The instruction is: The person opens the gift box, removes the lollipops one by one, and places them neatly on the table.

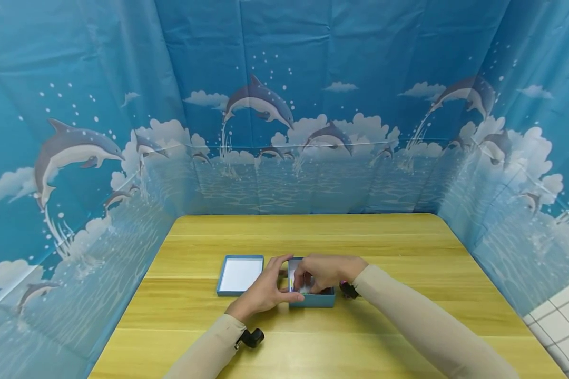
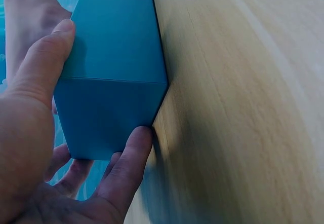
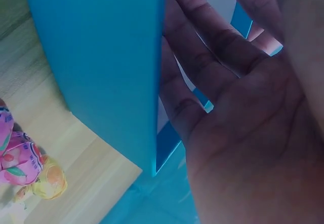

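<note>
A blue box (image 1: 312, 300) stands open-topped on the table, with something yellow and whitish visible inside. My left hand (image 1: 264, 289) holds it at its left end, thumb by the front corner and fingers toward the back. The left wrist view shows the thumb on one side of the box (image 2: 114, 117) and other fingers round its end. My right hand (image 1: 324, 271) reaches down into the box from above. In the right wrist view its fingers (image 3: 202, 64) pass behind the box wall (image 3: 101, 72); their tips are hidden, so any grasp cannot be seen.
Left of the box lies a shallow blue lid (image 1: 240, 275), white inside face up. Beside the box's right side, pink-wrapped candies (image 3: 20, 158) and a yellow-wrapped one (image 3: 50, 178) rest on the wooden table (image 1: 189, 310). A dolphin-print curtain (image 1: 284, 179) surrounds the table.
</note>
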Tool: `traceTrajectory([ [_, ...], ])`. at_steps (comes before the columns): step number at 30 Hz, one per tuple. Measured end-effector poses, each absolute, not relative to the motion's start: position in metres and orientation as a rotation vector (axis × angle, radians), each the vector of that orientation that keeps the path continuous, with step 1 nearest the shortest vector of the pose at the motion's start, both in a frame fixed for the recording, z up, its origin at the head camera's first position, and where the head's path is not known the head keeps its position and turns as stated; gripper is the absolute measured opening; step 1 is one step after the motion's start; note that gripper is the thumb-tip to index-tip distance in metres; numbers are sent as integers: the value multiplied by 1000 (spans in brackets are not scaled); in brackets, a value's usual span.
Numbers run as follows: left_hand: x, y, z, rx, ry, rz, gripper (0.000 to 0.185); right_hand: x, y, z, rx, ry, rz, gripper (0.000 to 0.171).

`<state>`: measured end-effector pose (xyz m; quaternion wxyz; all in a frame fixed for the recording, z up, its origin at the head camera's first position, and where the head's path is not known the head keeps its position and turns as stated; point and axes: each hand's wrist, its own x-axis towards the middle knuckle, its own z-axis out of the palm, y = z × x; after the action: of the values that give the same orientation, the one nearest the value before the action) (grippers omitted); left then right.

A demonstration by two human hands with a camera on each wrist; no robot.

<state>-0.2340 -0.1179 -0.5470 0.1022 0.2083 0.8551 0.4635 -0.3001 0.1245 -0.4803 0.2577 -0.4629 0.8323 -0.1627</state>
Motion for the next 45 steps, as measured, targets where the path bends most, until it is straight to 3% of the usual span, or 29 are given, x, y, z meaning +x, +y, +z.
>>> traceTrajectory([
  [9,-235,-117,-547,614,2499,1397,108,-305,121,-485,-1190,2243,-512,28],
  [35,-233,-116,-549,590,2491,1406,108,-306,118,-491,-1225,2243,-495,32],
  [45,-234,-117,-549,594,2486,1413,108,-306,122,-491,-1211,2255,-552,20],
])
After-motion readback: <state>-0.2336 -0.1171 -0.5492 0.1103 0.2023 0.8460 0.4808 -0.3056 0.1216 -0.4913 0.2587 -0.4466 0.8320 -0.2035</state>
